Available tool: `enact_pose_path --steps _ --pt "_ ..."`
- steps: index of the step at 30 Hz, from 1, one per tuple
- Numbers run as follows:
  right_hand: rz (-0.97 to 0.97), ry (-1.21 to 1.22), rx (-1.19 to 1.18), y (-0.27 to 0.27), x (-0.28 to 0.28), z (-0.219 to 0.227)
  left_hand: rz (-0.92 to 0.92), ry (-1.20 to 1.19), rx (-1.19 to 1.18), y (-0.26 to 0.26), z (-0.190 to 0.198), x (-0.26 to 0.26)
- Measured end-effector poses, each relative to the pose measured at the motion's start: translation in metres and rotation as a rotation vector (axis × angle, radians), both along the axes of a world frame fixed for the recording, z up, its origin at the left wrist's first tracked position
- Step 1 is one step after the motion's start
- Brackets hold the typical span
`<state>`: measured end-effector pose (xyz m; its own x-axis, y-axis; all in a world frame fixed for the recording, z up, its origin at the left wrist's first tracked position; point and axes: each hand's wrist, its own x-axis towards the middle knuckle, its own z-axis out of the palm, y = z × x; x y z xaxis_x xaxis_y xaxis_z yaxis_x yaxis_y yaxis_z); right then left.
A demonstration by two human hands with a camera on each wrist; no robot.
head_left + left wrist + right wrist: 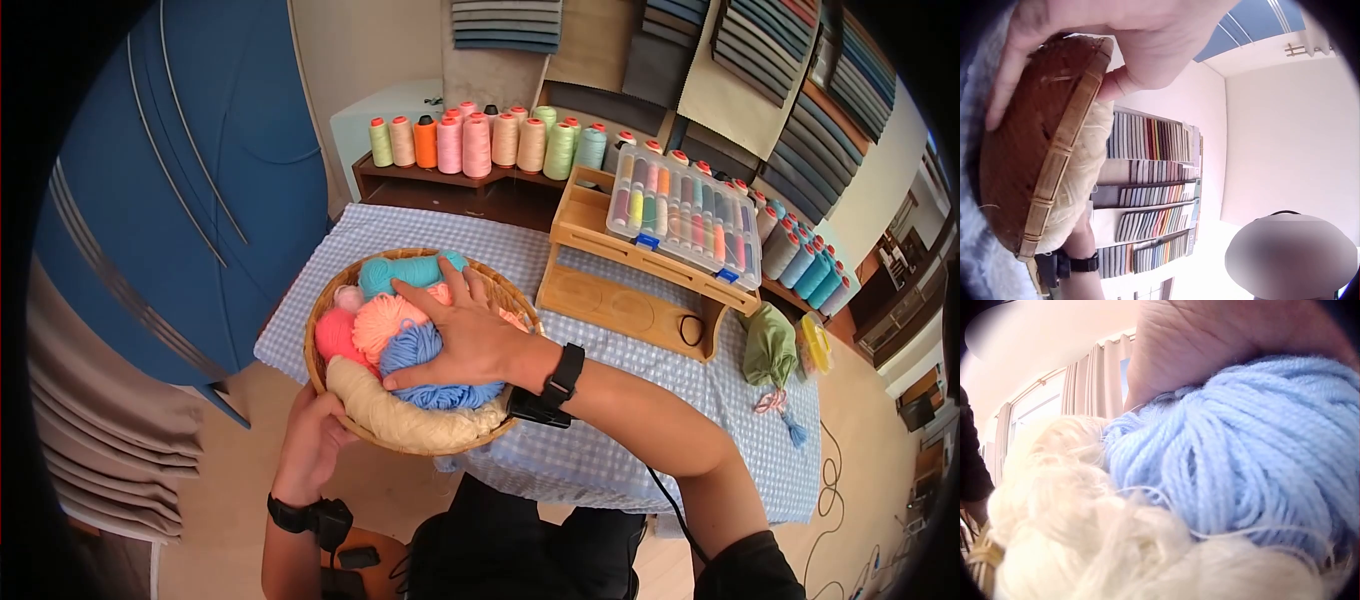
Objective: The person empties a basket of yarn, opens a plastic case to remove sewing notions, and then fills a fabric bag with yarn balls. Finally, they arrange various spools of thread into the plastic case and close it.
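Observation:
A round woven bamboo basket (318, 372) full of yarn stands at the near left of the table, tilted a little in the left wrist view. My left hand (310, 440) grips its near-left rim, thumb over the edge and fingers under the woven side. My right hand (465, 335), fingers spread, rests on the blue yarn (410, 350) and the peach yarn (385, 322). Along the near rim lies a cream skein (400, 405); a teal ball (390, 272) sits at the back and a coral-pink ball (335, 332) at the left. The palm partly hides the yarn beneath.
A blue checked cloth (640, 430) covers the table. Right of the basket, a wooden stand (630, 305) holds a clear case of thread spools (690, 210). Thread cones (477, 145) line the back shelf. A green drawstring pouch (770, 345) lies near the right edge.

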<state>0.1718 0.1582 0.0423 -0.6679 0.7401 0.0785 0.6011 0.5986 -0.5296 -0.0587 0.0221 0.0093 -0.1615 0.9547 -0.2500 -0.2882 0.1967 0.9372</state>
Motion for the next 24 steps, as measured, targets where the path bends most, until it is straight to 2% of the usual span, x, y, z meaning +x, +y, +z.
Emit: enact_pose_path --steps 5,6,8,10,12,14,15,16,17,18,19,20,21,22,23,24 --pt "-0.057 0.114 0.088 0.009 0.004 0.007 0.031 -0.038 0.162 0.025 0.014 -0.003" --pt "-0.054 0.116 0.094 0.015 0.001 0.010 0.034 -0.036 0.168 0.032 0.025 -0.004" --pt "-0.069 0.319 0.189 0.027 -0.008 0.017 -0.001 0.091 0.274 0.044 0.061 -0.005" --pt "-0.082 0.405 0.159 0.037 -0.018 0.024 -0.011 0.199 0.286 0.059 0.096 -0.006" --pt "-0.107 0.587 0.084 0.056 -0.033 0.013 -0.026 0.309 0.299 0.074 0.130 -0.003" --pt "-0.100 0.698 0.079 0.073 -0.049 -0.006 -0.051 0.613 0.271 0.086 0.160 0.005" --pt "-0.109 0.832 0.051 0.081 -0.058 -0.014 -0.055 0.624 0.277 0.094 0.174 0.010" --pt "-0.119 0.965 0.021 0.088 -0.067 -0.021 -0.065 0.783 0.273 0.101 0.188 0.018" --pt "-0.124 0.976 0.026 0.096 -0.076 -0.026 -0.077 0.942 0.268 0.112 0.200 0.027" --pt "-0.078 1.175 -0.043 0.104 -0.085 -0.031 -0.083 0.949 0.272 0.124 0.209 0.037" --pt "-0.026 1.372 -0.112 0.109 -0.091 -0.031 -0.028 1.197 0.294 0.138 0.218 0.048" --pt "-0.028 1.378 -0.106 0.105 -0.095 -0.027 0.032 1.444 0.314 0.149 0.224 0.060" --pt "0.026 1.587 -0.336 0.100 -0.099 -0.024 0.029 1.448 0.319 0.158 0.227 0.073" --pt "0.088 1.783 -0.575 0.095 -0.102 -0.023 0.002 1.651 0.352 0.165 0.229 0.087" --pt "0.113 1.782 -0.768 0.096 -0.102 -0.026 -0.026 1.853 0.383 0.167 0.231 0.104" --pt "0.111 1.784 -0.764 0.095 -0.100 -0.033 -0.096 1.886 0.340 0.167 0.231 0.120"
